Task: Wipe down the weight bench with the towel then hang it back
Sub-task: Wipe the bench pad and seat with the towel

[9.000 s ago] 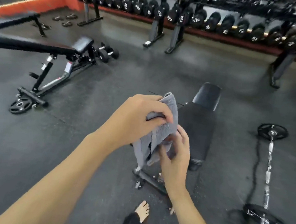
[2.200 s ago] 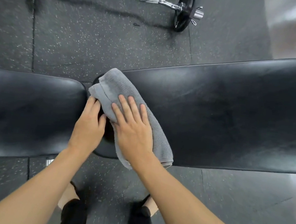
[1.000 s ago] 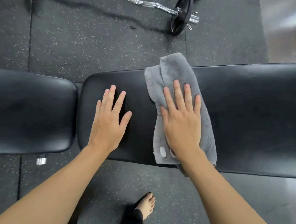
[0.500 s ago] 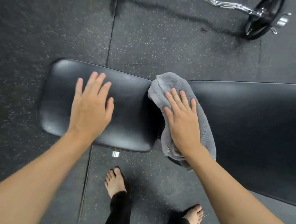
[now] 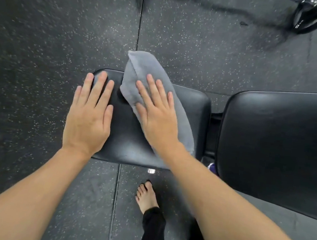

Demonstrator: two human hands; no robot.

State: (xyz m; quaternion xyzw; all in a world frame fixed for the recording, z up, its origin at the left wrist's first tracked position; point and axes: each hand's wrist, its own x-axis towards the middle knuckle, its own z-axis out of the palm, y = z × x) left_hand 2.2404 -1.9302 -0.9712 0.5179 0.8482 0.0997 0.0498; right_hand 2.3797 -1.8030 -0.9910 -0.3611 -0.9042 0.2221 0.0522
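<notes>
The weight bench shows as two black pads: a short seat pad in the middle and a long back pad to the right. A folded grey towel lies diagonally across the seat pad, its far end hanging past the pad's far edge. My right hand presses flat on the towel, fingers spread. My left hand rests flat on the seat pad's left end, just beside the towel, with nothing in it.
A narrow gap with frame parts separates the two pads. A barbell's weight plate lies on the speckled rubber floor at the far right. My bare foot stands just in front of the seat pad.
My right hand has slid the towel left, from the gap between the pads onto the seat pad. My left hand stays flat on the seat pad's left end.
</notes>
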